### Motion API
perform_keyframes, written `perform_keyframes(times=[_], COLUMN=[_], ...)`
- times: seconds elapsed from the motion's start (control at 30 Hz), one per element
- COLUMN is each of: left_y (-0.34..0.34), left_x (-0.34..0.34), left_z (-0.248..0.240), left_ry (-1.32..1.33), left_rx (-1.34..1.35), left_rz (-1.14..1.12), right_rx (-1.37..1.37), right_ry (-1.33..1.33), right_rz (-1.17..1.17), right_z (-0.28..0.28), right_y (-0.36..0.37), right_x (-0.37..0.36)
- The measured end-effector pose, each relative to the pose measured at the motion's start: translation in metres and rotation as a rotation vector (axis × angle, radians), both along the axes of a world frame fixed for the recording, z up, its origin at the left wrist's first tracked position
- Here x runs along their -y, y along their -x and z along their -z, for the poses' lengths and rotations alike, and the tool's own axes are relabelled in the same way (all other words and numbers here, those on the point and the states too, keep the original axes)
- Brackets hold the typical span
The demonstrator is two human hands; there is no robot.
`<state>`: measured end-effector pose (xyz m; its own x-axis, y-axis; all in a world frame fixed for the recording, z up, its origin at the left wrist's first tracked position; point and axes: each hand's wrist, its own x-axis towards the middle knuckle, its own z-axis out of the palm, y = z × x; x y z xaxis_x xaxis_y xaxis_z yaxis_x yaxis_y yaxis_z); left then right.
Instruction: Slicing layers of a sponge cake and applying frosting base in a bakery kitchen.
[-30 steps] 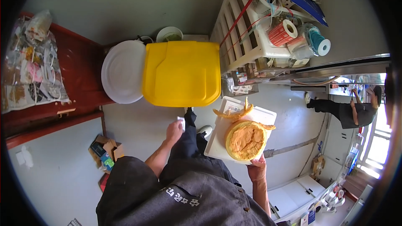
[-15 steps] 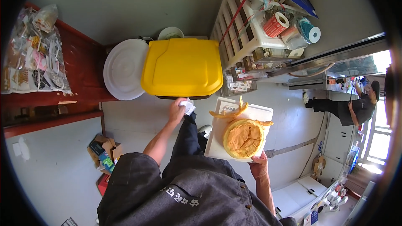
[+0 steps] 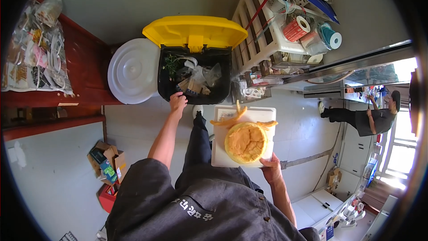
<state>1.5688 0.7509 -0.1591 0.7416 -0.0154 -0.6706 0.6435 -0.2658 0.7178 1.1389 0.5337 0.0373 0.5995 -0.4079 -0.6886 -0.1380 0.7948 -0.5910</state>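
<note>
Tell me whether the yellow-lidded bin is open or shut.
Open. The yellow lid is tipped up and back, and the black bin shows rubbish inside, with the left hand at its rim.

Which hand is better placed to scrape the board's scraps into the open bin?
Left, probably. The left hand is free at the bin rim, beside the board. The right hand is under the white board, holding it with the round cake.

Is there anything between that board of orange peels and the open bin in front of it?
Nothing visible blocks it. The yellow lid is up, the bin open. The left hand rests at the bin's near rim, beside the white board held by the right hand.
</note>
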Motion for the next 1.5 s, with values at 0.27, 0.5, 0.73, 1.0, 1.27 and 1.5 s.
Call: perform_keyframes(times=[0.27, 0.5, 0.73, 1.0, 1.27, 1.5], left_y=[0.094, 0.099, 0.009, 0.012, 0.053, 0.097], left_x=[0.022, 0.067, 0.089, 0.086, 0.064, 0.058], left_z=[-0.216, -0.182, -0.146, -0.164, -0.158, -0.176], left_ry=[0.002, -0.440, -0.389, -0.313, -0.295, -0.409], left_rx=[1.042, 1.008, 0.392, 0.624, 0.966, 1.083], left_rz=[0.390, 1.160, 1.224, 0.950, 0.975, 0.958], right_rx=[0.009, 0.027, -0.159, -0.155, -0.038, 0.021], right_ry=[-0.061, -0.168, -0.212, -0.056, -0.144, -0.110], right_rz=[-0.229, -0.288, -0.178, -0.106, -0.222, -0.242], right_z=[0.042, 0.097, 0.093, 0.083, 0.072, 0.055], right_y=[-0.087, -0.172, -0.264, -0.278, -0.238, -0.209], right_x=[0.010, 0.006, -0.003, -0.004, -0.005, -0.006])
